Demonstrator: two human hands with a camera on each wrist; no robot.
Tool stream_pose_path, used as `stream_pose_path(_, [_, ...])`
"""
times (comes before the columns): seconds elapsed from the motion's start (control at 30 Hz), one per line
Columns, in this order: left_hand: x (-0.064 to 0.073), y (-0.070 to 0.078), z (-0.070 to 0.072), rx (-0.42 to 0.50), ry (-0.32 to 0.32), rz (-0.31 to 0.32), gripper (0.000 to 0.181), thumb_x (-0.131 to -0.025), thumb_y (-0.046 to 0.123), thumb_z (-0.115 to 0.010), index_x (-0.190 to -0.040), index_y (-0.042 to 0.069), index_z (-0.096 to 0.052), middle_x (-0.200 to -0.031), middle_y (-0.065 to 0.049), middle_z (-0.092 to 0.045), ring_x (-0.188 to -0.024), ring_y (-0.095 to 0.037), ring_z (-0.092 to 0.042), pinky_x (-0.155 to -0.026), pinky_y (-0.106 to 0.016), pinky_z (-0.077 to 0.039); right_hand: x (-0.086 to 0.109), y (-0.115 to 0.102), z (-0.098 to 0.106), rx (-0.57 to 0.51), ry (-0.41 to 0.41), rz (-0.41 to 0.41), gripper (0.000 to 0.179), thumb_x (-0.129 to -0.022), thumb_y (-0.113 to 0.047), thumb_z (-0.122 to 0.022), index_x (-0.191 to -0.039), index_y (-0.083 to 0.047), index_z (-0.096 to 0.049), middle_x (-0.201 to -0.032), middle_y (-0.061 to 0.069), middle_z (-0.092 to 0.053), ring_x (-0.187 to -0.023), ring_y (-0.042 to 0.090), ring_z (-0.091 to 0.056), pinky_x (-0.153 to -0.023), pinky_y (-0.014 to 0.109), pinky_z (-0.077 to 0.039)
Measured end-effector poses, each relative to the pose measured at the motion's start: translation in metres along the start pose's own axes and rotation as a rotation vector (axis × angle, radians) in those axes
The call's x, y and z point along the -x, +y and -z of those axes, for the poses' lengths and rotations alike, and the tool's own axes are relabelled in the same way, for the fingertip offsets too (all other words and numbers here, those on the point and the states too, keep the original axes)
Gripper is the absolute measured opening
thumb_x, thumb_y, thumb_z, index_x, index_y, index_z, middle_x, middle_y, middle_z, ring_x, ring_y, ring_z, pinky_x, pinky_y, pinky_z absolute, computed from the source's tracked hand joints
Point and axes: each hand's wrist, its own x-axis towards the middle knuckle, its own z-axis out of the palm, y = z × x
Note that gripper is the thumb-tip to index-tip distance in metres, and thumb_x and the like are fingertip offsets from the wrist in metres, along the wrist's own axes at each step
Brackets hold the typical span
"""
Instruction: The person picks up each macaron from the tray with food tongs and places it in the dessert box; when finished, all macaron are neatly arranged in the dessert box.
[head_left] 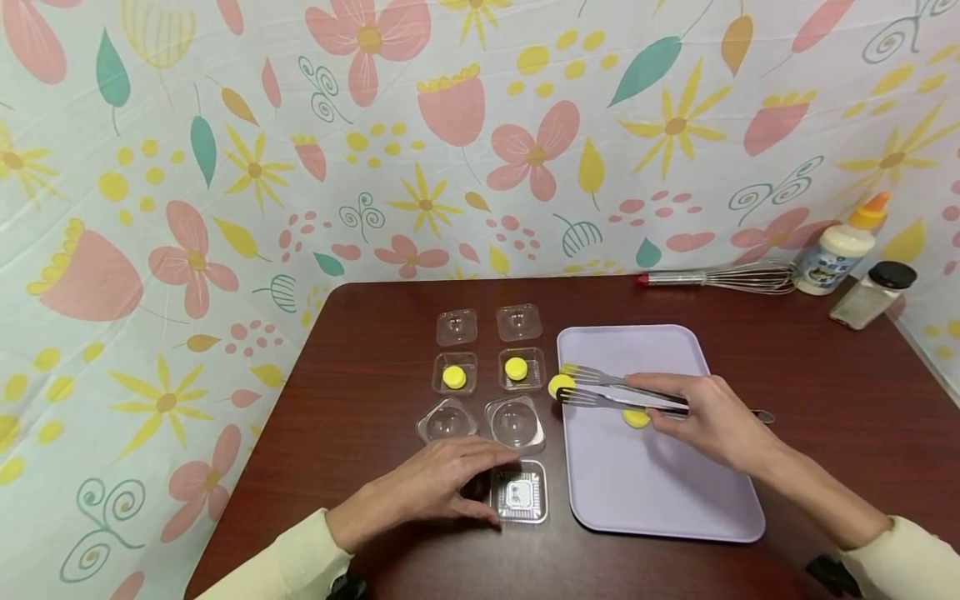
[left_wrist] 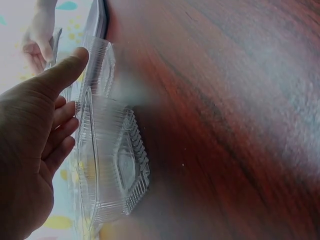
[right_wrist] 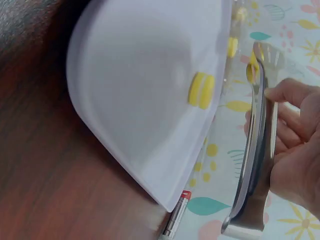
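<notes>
- We judge the step to be packing: our right hand grips metal serving tongs, their tips about a yellow macaron at the lilac tray's left edge.
- The next move likely calls for swinging it nearer us, over the empty clear plastic container, then lowering gently.
- Our right forearm reaches across the tray, tongs pointing left.
- Our left hand bends round that container, fingers relaxed, thumb extended; we cannot tell whether it touches.
</notes>
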Motion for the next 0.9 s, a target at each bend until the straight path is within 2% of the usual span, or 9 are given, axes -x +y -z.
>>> stream_pose_path(0.23, [-0.001, 0.000, 0.003, 0.005, -0.039, 0.027, 0.084, -0.086, 0.054, -0.085, -0.152, 0.010, -0.057, -0.147, -0.001, -0.064, -0.135, -0.014, -0.059, -0.114, -0.031, -0.046, 0.005, -0.006, 0.006, -0.035, -0.063, 0.127, 0.063, -0.074, 0.014, -0.086, -0.129, -0.015, -0.077, -0.116, -0.003, -0.078, -0.085, 0.005, -0.059, -0.065, 0.017, -0.044])
stream_pose_path(0.33, [-0.001, 0.000, 0.004, 0.005, -0.042, 0.029, 0.085, -0.086, 0.055, -0.085, -0.152, 0.010, -0.056, -0.147, -0.001, -0.063, -0.135, -0.014, -0.059, -0.114, -0.032, -0.045, 0.008, -0.011, 0.005, -0.064, -0.115, 0.167, 0.062, -0.075, 0.012, -0.087, -0.130, -0.016, -0.077, -0.120, -0.004, -0.078, -0.094, 0.001, -0.064, -0.069, 0.018, -0.047])
stream_pose_path(0.53, [-0.002, -0.001, 0.005, 0.013, -0.043, 0.032, 0.086, -0.085, 0.054, -0.086, -0.153, 0.010, -0.056, -0.148, -0.001, -0.063, -0.136, -0.014, -0.059, -0.115, -0.032, -0.044, 0.011, -0.023, 0.004, -0.130, -0.216, 0.220, 0.061, -0.077, 0.010, -0.087, -0.132, -0.015, -0.075, -0.125, -0.001, -0.076, -0.109, 0.007, -0.070, -0.073, 0.016, -0.050])
stream_pose_path(0.77, [-0.002, 0.002, 0.005, -0.001, -0.077, 0.053, 0.085, -0.086, 0.055, -0.085, -0.154, 0.012, -0.055, -0.148, -0.001, -0.063, -0.137, -0.013, -0.058, -0.116, -0.034, -0.044, 0.015, -0.034, -0.012, -0.166, -0.266, 0.301, 0.058, -0.080, 0.010, -0.084, -0.133, -0.011, -0.073, -0.129, 0.002, -0.075, -0.114, 0.012, -0.071, -0.084, 0.012, -0.052])
stream_pose_path(0.9, [-0.003, 0.002, 0.006, -0.007, -0.086, 0.059, 0.085, -0.086, 0.055, -0.084, -0.154, 0.012, -0.055, -0.148, -0.001, -0.063, -0.136, -0.014, -0.058, -0.115, -0.034, -0.045, 0.015, -0.038, -0.023, -0.150, -0.280, 0.323, 0.056, -0.080, 0.009, -0.084, -0.132, -0.010, -0.074, -0.128, 0.001, -0.075, -0.114, 0.015, -0.072, -0.084, 0.020, -0.058])
